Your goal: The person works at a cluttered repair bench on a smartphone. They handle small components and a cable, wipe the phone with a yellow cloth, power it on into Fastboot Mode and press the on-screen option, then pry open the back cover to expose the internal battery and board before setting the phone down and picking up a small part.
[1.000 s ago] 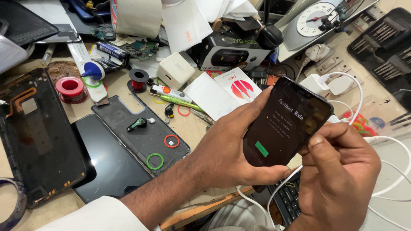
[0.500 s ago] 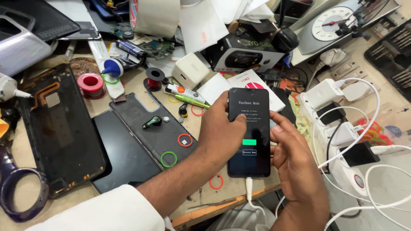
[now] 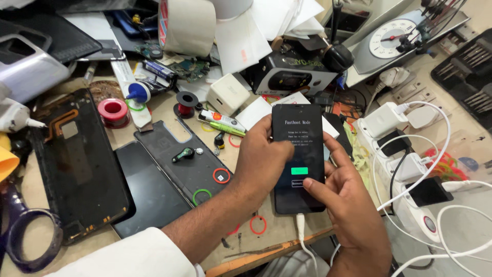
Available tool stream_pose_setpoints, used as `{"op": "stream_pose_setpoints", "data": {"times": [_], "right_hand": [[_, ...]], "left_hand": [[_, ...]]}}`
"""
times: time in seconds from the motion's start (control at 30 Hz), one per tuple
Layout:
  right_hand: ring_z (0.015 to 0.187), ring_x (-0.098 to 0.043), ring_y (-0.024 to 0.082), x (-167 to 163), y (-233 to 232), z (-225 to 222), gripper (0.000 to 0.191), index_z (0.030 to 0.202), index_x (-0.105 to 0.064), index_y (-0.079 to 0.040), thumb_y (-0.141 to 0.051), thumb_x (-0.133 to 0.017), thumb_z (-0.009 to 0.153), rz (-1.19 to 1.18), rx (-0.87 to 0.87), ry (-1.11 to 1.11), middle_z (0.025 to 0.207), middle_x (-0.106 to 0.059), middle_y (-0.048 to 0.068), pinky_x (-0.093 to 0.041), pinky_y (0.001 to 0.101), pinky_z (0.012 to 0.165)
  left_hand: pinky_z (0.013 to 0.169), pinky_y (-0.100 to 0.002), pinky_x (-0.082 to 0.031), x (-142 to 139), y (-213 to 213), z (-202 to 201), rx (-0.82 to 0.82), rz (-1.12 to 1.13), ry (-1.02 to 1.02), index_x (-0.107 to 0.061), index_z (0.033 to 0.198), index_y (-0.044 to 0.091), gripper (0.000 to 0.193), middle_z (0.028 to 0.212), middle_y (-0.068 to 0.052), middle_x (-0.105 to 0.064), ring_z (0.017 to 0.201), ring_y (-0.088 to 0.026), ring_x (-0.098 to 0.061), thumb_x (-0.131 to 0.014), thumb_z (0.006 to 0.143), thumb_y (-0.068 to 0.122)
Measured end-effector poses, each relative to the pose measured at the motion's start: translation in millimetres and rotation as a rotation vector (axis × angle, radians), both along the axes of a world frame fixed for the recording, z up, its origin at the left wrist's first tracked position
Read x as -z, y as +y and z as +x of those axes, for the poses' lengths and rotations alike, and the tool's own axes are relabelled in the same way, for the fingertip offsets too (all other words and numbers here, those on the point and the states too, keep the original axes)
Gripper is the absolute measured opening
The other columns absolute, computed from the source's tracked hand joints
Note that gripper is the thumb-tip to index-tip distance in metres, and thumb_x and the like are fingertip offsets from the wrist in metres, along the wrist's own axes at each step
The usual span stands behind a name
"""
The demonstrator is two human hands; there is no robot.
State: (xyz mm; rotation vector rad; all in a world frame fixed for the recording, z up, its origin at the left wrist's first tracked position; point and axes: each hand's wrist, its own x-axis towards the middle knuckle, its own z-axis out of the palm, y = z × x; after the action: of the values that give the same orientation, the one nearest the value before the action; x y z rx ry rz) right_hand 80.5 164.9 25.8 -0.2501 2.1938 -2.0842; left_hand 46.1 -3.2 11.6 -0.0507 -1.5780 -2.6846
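The left hand [image 3: 264,161] is closed around the left edge of a black rectangular smartphone [image 3: 298,156], held screen-up above the front edge of the cluttered wooden worktop [image 3: 164,105]; a white cable [image 3: 301,233] hangs plugged into its bottom. The right hand [image 3: 348,202] cradles the phone's right side, thumb on the lit screen near a small green bar. A white square charger box [image 3: 228,93] lies just behind, a red tape roll [image 3: 113,112] towards the left edge

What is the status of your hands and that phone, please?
Left hand grips smartphone by its left edge. Right hand supports it, thumb on lit screen. White cable plugged in below. Nothing obstructing.
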Motion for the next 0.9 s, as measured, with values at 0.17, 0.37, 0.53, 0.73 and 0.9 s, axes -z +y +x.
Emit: {"op": "stream_pose_setpoints", "data": {"times": [0.17,0.37,0.53,0.73,0.9], "right_hand": [[0.116,-0.064,0.016,-2.0,-6.7,1.6,0.093,0.162,-0.027,-0.008,0.010,-0.061,0.078,0.010,0.012,0.024,0.134,-0.064,0.013,-0.051,0.0323,0.098],[0.109,-0.070,0.034,-3.8,-16.1,-0.5,0.059,0.154,-0.037,0.001,-0.024,-0.054,0.104,-0.303,-0.142,-0.001,0.129,-0.066,0.022,-0.058,0.0496,0.089],[0.089,-0.075,0.039,0.4,-24.7,-7.7,0.072,0.141,-0.051,0.002,-0.055,-0.032,0.101,-0.404,-0.118,-0.223,0.112,-0.071,0.024,-0.063,0.0557,0.074],[0.088,-0.074,0.042,11.4,-24.2,-14.3,0.069,0.140,-0.054,0.006,-0.054,-0.034,0.111,-0.580,-0.225,-0.109,0.111,-0.071,0.027,-0.061,0.0522,0.068],[0.092,-0.072,0.045,8.0,-16.1,-16.1,0.065,0.144,-0.050,0.002,-0.051,-0.037,0.109,-0.668,-0.118,-0.058,0.123,-0.066,0.026,-0.059,0.0538,0.071]], "left_hand": [[0.081,-0.026,-0.055,-0.5,-1.4,-0.3,0.050,0.105,0.039,-0.060,0.127,-0.002,0.060,0.108,-0.009,-0.072,0.094,-0.014,-0.069,-0.050,0.069,-0.014],[0.093,-0.027,-0.055,-7.6,-11.1,-2.7,0.065,0.234,0.124,-0.049,0.145,0.000,0.076,0.125,-0.009,-0.068,0.110,-0.015,-0.067,-0.053,0.072,-0.020],[0.095,-0.025,-0.055,-14.1,-17.3,-7.4,0.050,0.241,0.159,-0.044,0.150,0.001,0.079,0.127,-0.005,-0.069,0.111,-0.012,-0.068,-0.054,0.074,-0.018],[0.073,-0.026,-0.053,-8.9,-18.7,-8.4,-0.015,-0.063,0.115,-0.059,0.145,0.006,0.054,0.108,-0.005,-0.068,0.087,-0.011,-0.063,-0.059,0.091,0.008],[0.070,-0.026,-0.052,-1.9,-8.1,-8.2,0.034,0.003,0.138,-0.059,0.141,0.006,0.047,0.105,-0.004,-0.066,0.083,-0.010,-0.062,-0.057,0.097,0.022]]}}
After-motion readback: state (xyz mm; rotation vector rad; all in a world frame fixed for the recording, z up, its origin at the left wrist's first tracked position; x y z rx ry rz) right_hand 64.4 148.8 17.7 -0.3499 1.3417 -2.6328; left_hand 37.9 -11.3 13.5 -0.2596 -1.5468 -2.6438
